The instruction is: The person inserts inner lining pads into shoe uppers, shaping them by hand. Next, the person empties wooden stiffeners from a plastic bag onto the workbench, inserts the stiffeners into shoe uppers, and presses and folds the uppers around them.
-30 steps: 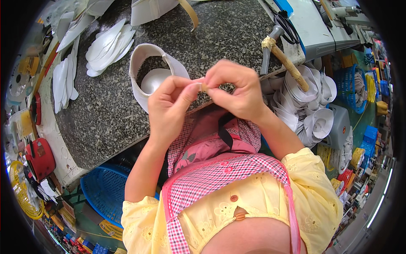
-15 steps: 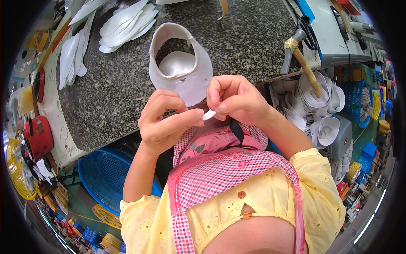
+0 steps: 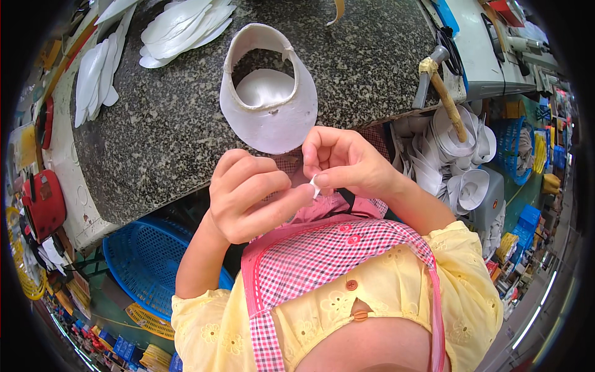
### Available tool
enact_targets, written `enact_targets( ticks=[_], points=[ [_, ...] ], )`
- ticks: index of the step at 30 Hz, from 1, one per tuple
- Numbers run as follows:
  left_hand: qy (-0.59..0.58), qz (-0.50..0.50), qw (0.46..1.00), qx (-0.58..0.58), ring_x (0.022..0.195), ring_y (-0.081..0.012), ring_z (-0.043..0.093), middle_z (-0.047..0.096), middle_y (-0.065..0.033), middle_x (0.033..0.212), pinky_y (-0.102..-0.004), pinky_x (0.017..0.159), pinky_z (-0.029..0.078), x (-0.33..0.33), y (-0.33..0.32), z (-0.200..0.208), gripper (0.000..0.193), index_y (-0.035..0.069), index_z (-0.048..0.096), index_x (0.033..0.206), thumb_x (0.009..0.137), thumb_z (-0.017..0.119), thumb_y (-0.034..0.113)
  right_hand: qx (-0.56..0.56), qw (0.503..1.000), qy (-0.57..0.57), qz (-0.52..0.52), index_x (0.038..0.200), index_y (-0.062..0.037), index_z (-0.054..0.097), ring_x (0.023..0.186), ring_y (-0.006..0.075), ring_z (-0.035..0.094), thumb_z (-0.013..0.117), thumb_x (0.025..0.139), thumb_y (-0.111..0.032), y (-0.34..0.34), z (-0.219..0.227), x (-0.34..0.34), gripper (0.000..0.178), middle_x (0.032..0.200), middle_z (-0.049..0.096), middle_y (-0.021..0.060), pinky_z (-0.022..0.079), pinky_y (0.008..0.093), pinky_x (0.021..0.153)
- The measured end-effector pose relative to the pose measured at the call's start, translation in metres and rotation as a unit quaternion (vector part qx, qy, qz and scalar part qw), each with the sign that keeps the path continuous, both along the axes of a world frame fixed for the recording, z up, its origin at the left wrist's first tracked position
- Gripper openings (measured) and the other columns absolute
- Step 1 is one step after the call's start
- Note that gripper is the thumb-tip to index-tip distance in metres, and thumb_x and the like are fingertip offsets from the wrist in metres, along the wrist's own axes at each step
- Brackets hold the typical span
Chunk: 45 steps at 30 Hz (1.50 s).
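Strip (image 3: 316, 188), small and white, at my fingertips, on my side of the white hollow shell (image 3: 271, 129). Right hand (image 3: 350, 162) pinches it; left hand (image 3: 249, 197) meets it, grip unclear. Judged light, bendable; best held by its ends.

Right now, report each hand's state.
Left hand: fingertip at the small white piece; whether it grips cannot be told.
Right hand: closed, pinching that piece.

1. Illumination: bright, diffuse; tube lights (image 3: 535, 310) streak the right rim.
2. Glare: pale highlights on white sheets (image 3: 180, 31).
3. Shadow: beneath the stone slab (image 3: 161, 118).
4. Focus: left hand (image 3: 251, 195), right hand (image 3: 353, 164) fairly sharp; margins soft.
5. Distortion: fisheye bending; black corners.
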<state>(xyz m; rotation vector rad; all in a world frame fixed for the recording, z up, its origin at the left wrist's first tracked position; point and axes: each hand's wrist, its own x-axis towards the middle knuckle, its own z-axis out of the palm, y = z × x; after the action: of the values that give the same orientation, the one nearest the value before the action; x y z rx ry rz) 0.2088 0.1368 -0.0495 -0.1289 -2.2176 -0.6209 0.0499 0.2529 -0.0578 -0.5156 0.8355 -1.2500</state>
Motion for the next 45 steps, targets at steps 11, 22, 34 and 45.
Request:
enact_targets(
  ticks=[11, 22, 34, 45],
  points=[
    [-0.074, 0.151, 0.980, 0.105, 0.067, -0.0233, 0.055, 0.057, -0.0069, 0.075, -0.0305, 0.058, 0.044, 0.010, -0.015, -0.014, 0.029, 0.004, 0.063, 0.088, 0.060, 0.070, -0.002, -0.138, 0.848, 0.464, -0.214, 0.081, -0.0035, 0.052, 0.060, 0.0039, 0.050, 0.062, 0.072, -0.001, -0.030, -0.001, -0.017, 0.015, 0.069, 0.054, -0.0004, 0.039, 0.0180, 0.053],
    [-0.099, 0.182, 0.976, 0.066, 0.075, -0.0244, 0.055, 0.056, -0.0079, 0.081, -0.0328, 0.065, 0.046, 0.002, -0.016, -0.032, 0.028, 0.002, 0.061, 0.092, 0.065, 0.064, -0.003, -0.126, 0.816, 0.533, -0.186, 0.082, -0.0044, 0.051, 0.061, 0.0142, 0.059, 0.063, 0.070, -0.001, -0.055, -0.012, 0.005, 0.018, 0.069, 0.058, 0.0053, 0.046, 0.0252, 0.053],
    [-0.203, 0.193, 0.960, 0.002, 0.078, -0.0244, 0.051, 0.049, -0.0088, 0.084, -0.0323, 0.068, 0.044, -0.002, -0.016, -0.023, 0.034, 0.001, 0.059, 0.098, 0.064, 0.060, 0.003, -0.248, 0.514, 0.815, -0.096, 0.097, -0.0103, 0.058, 0.077, 0.0238, 0.052, 0.069, 0.063, -0.025, -0.042, 0.014, -0.015, 0.039, 0.088, 0.053, 0.0043, 0.041, 0.0333, 0.061],
    [-0.165, 0.343, 0.924, -0.034, 0.093, -0.0275, 0.052, 0.058, -0.0123, 0.095, -0.0378, 0.080, 0.042, -0.059, -0.179, -0.003, 0.030, 0.006, 0.063, 0.098, 0.076, 0.062, 0.027, -0.327, 0.550, 0.752, -0.160, 0.098, -0.0091, 0.061, 0.077, 0.0236, 0.052, 0.068, 0.066, -0.020, -0.076, 0.016, -0.023, 0.035, 0.084, 0.054, 0.0053, 0.042, 0.0337, 0.066]
  ],
)
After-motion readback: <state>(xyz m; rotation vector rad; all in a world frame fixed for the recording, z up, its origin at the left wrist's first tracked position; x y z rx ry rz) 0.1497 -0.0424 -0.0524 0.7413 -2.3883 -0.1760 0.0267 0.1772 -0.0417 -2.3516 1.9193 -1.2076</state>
